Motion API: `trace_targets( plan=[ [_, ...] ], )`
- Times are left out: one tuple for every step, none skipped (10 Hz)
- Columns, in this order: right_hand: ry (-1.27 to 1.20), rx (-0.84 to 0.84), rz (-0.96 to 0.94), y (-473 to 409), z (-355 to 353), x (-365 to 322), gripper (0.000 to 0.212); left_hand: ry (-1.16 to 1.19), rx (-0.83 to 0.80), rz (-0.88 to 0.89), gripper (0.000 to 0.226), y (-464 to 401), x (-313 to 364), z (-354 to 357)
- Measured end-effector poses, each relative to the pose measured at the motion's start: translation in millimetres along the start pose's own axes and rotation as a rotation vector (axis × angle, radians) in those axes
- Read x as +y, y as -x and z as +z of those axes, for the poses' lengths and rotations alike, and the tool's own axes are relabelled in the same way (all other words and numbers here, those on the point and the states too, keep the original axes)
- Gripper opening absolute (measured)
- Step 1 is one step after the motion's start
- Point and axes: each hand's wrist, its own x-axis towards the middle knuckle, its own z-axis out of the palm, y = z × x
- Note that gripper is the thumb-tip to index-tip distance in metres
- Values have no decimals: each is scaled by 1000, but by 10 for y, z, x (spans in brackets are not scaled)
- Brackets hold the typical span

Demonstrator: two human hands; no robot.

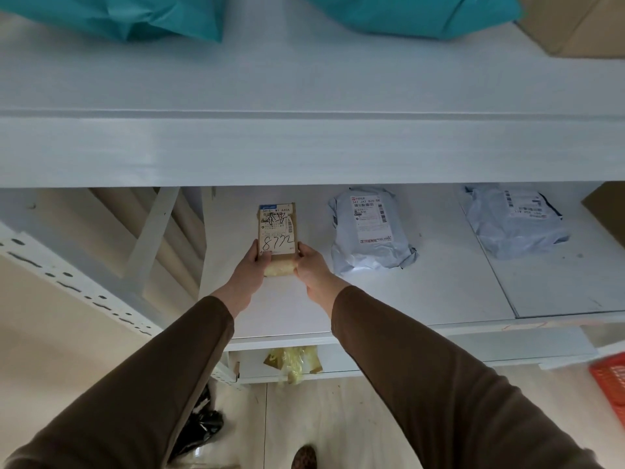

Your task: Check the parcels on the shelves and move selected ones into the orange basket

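A small brown cardboard parcel (278, 231) with a white label and handwritten "8772" lies on the middle white shelf (439, 292). My left hand (248, 270) grips its near left corner and my right hand (313, 267) grips its near right corner. Two grey plastic mailer parcels lie on the same shelf to the right: one (368, 228) close by, another (514, 221) farther right. A corner of the orange basket (610, 377) shows at the right edge, low, near the floor.
The upper shelf (304, 89) juts out above, carrying teal bags (142, 15) and a cardboard box (581, 25). A brown box (607, 208) sits at far right on the middle shelf. A yellow-wrapped parcel (294, 362) lies on the lower shelf. A black bag (199, 424) lies on the floor.
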Motion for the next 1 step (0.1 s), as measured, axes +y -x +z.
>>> trace_targets(
  plan=[
    [-11,24,15,86,-28,-82,52,21,54,-32,63,52,92,11]
  ],
)
